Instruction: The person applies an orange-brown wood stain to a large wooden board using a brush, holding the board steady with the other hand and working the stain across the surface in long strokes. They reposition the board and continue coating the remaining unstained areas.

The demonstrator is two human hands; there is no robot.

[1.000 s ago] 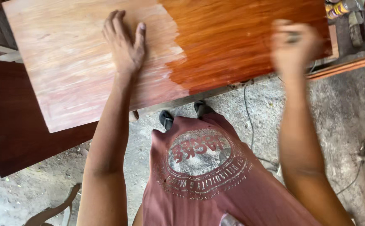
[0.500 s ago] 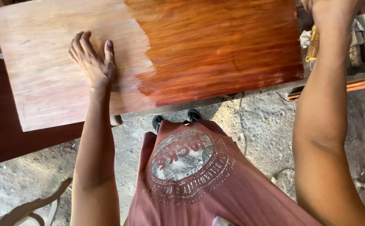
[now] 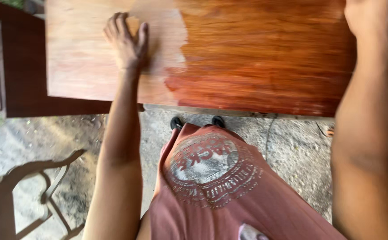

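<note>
A large wooden board (image 3: 83, 66) lies flat in front of me; its left part is pale bare wood and its right part (image 3: 265, 58) is glossy reddish-brown with wet stain. My left hand (image 3: 125, 42) rests flat on the pale part, fingers spread, close to the edge of the stained area. My right hand (image 3: 372, 15) is at the board's top right corner, partly cut off by the frame edge; whatever it may hold is hidden.
A dark brown panel (image 3: 7, 66) stands at the left beside the board. A carved wooden furniture piece (image 3: 29, 178) sits at the lower left on the concrete floor (image 3: 292, 151). A cable (image 3: 269, 133) runs across the floor under the board.
The view has shifted so the board sits further right and closer. My left hand stayed flat on the pale wood. My right hand moved toward the top right edge of the view.
</note>
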